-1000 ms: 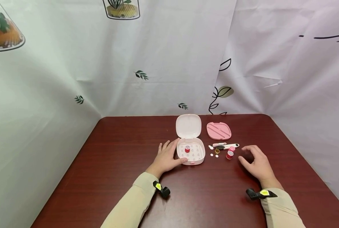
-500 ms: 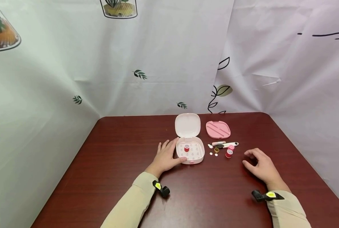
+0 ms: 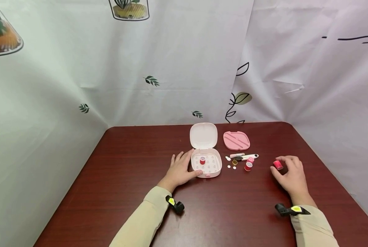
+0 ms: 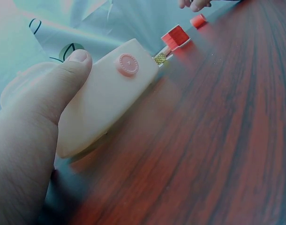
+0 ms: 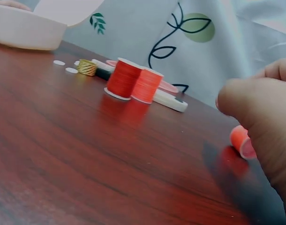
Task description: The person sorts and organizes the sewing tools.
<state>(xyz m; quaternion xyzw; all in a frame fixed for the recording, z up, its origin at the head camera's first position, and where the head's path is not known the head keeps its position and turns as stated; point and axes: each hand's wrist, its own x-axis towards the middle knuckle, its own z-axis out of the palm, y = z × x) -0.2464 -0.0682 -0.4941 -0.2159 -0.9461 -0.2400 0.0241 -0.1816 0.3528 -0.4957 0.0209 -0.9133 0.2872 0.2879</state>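
From my head view, my left hand [image 3: 181,169] lies with relaxed fingers against the left side of the open white box [image 3: 206,166], thumb on its front edge, steadying it; one red spool [image 3: 202,160] already stands on a peg inside. My right hand [image 3: 290,176] sits well out at three o'clock from the box, fingertips curled round a pink spool [image 3: 277,165] just off the table [image 3: 125,178]. Two more spools [image 3: 249,164], white buttons, a thimble and snips lie between, with a pink tray [image 3: 236,140] at one o'clock. I judge this the pick-up step; next the spool needs carrying left and lowering upright onto a free peg. My left wrist view shows what the head view cannot: my thumb [image 4: 63,84] pressed flat on the box's front beside its round clasp [image 4: 127,64]. My right wrist view shows the pink spool [image 5: 241,140] lying on its side, half hidden by my fingers [image 5: 260,112], though the grip itself is blurred.
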